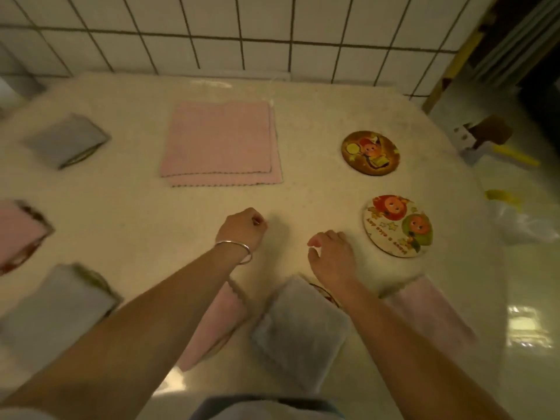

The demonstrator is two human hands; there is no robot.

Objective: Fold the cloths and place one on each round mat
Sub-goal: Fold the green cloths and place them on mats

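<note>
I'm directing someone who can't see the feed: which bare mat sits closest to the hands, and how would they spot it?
Start at the tiled wall and come down the right side of the table, where two round mats lie uncovered. The near mat lies just right of the right hand. It has a white ground with red and green cartoon faces, unlike the dark brown far mat.

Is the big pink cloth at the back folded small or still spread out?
Spread out: the pink cloth lies wide and flat, with layered edges showing.
</note>
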